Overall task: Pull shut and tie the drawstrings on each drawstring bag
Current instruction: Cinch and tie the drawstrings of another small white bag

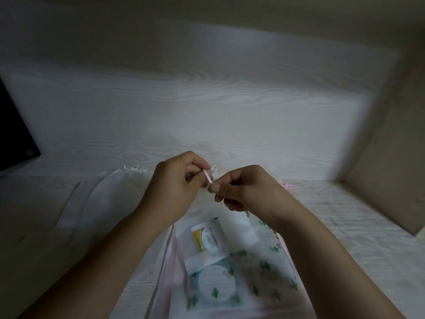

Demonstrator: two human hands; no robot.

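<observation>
A translucent drawstring bag with a green cactus print (259,272) lies in front of me, with small bottles and a round tin showing through it. Above its gathered mouth my left hand (177,183) and my right hand (241,189) meet. Both pinch the pale pink drawstring (208,177), a short stretch of which runs taut between their fingertips. The bag's mouth is hidden behind my hands. A plain white drawstring bag (101,194) lies flat to the left, its frayed top edge pointing away from me.
The bags lie on a pale wood-grain table (230,107). A dark flat object (13,134) sits at the left edge. A wall closes the right side, and a small pink piece (287,186) peeks out behind my right hand.
</observation>
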